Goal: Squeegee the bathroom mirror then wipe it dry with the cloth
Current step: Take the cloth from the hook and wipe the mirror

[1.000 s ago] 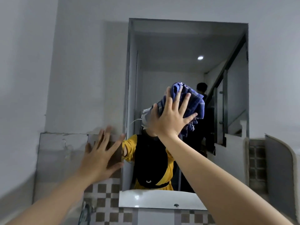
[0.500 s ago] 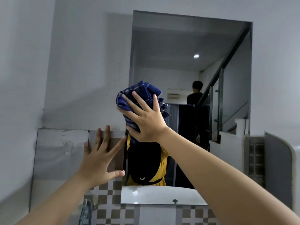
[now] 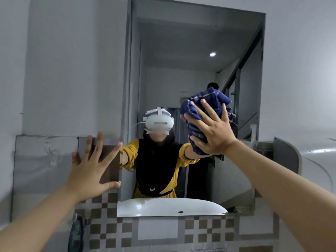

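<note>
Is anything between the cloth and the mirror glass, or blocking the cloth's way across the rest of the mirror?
Nothing visible does. The right hand presses the cloth flat on the mirror, with open fingers. The left hand rests on the wall tile beside the mirror's left edge, off the glass.

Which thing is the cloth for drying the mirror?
Find the big rectangular wall mirror above the white sink. On its right side, the right hand presses a bunched dark blue checked cloth against the glass. Nothing else there is blue fabric.
</note>
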A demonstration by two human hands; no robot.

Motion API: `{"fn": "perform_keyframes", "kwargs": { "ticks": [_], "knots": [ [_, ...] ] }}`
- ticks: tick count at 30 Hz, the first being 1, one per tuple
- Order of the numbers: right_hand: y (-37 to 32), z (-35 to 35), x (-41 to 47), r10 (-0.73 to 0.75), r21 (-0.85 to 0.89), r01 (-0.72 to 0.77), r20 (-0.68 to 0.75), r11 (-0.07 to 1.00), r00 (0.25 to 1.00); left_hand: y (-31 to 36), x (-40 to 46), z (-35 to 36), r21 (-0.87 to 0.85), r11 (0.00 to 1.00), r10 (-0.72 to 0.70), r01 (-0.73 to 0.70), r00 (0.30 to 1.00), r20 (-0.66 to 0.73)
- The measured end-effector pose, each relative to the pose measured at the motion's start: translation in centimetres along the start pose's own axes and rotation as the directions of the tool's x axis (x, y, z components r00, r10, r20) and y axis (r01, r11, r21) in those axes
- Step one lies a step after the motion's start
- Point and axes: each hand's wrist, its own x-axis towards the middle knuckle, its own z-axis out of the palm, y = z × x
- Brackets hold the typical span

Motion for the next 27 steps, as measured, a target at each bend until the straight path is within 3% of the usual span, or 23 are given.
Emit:
{"fn": "perform_keyframes", "kwargs": {
  "ticks": [6, 11, 15, 19, 27],
  "knots": [
    [4.4, 0.1, -3.5, 0.320, 0.038, -0.319, -0.010, 0.947, 0.947, 0.4, 0.0, 0.0, 0.002, 0.999, -0.040, 0.040, 0.999, 0.023],
    [3.4, 0.1, -5.0, 0.650, 0.158, -0.639, -0.027, 0.753, 0.759, 0.5, 0.0, -0.1, 0.015, 0.999, -0.030, 0.030, 0.999, 0.025],
    [-0.2, 0.5, -5.2, 0.760, 0.190, -0.747, 0.007, 0.638, 0.650, 0.7, 0.1, 0.0, 0.034, 0.999, -0.023, 0.021, 0.999, 0.038],
    [-4.4, 1.0, -4.4, 0.760, 0.206, -0.747, 0.021, 0.633, 0.650, 0.8, 0.1, 0.0, 0.023, 0.999, -0.031, 0.029, 0.998, 0.054],
    [-13.1, 1.6, 1.7, 0.630, 0.214, -0.624, 0.048, 0.751, 0.775, 0.7, 0.1, -0.1, -0.005, 1.000, -0.017, 0.017, 0.997, 0.079]
  ]
}}
